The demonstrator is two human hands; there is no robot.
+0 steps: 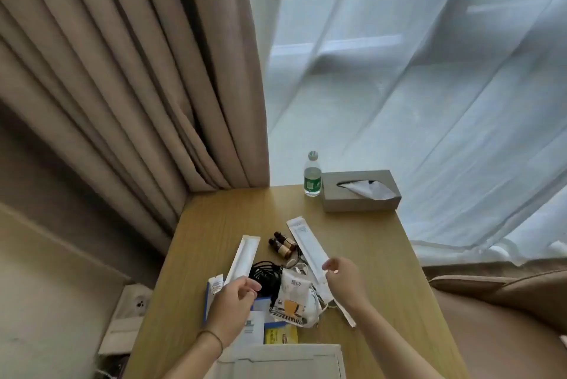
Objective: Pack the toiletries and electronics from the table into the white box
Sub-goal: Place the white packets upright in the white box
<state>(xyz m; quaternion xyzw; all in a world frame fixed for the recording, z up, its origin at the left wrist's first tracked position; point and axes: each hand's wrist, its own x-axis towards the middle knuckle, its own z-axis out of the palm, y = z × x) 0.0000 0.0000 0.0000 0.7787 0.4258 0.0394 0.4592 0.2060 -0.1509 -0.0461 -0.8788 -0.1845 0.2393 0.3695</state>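
Nearest the camera, at 6 o'clock on the worktop (383, 271), sits the white box (280, 361), flaps open; its inside is cut off by the frame edge, so whether anything is packed yet cannot be told. Judging by the heap beyond it, most of the packing is left to do.

At 12 o'clock from the box lie a yellow sachet (280, 335), a printed pouch (293, 297), a black cable (265, 276) and, further out, two small brown bottles (282, 245). Two long white sleeves are spread in a V: the left sleeve (245, 256) at 11 o'clock, the right sleeve (306, 240) at 1 o'clock.

The left hand (233, 302) hovers over the pile's 9 o'clock side, fingers loosely curled, apparently holding nothing, just beside the near end of the left sleeve. The right hand (343, 279) seems to pinch the near end of the right sleeve, though blur makes the contact uncertain.

A water bottle (312, 174) and tissue box (360, 191) stand well apart at the far edge.
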